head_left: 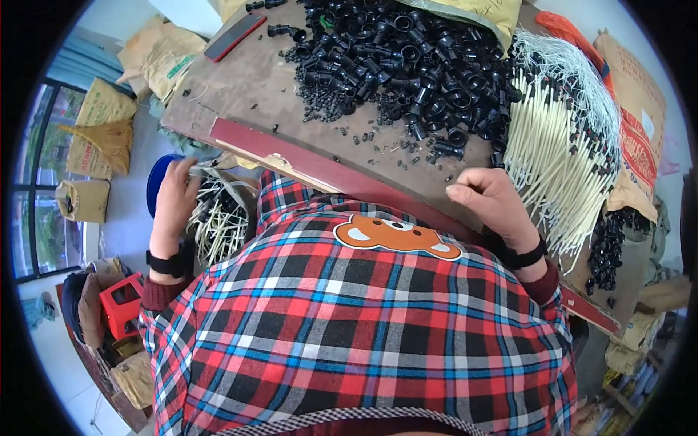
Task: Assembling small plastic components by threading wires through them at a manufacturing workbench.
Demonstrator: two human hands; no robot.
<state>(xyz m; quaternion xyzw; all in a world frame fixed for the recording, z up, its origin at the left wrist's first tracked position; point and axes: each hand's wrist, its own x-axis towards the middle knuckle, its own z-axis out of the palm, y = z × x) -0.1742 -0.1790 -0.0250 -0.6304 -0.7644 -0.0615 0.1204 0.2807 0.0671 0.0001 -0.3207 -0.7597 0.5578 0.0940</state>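
My left hand (174, 200) is off the table's left side, above an open bag (246, 190) of pale sticks with black ends (218, 225). Its fingers are stretched out and a little apart, slightly smeared, and nothing shows in them. Over the table's red front edge, my right hand (498, 203) is closed, thumb pressed against the curled fingers. Whatever it may hold is hidden. Beyond it lies a heap of black plastic fittings (407, 65), with small black pieces (323, 102) at its near left side. Right of that hand rests a big bundle of pale sticks (552, 152).
The brown table (240, 87) has a red edge strip (327, 171). A dark red-edged phone-like slab (234, 38) lies at the back left. A yellow sack (480, 18) stands behind the heap, a brown sack (632, 116) at right. A blue round container (154, 185) sits beside my left hand.
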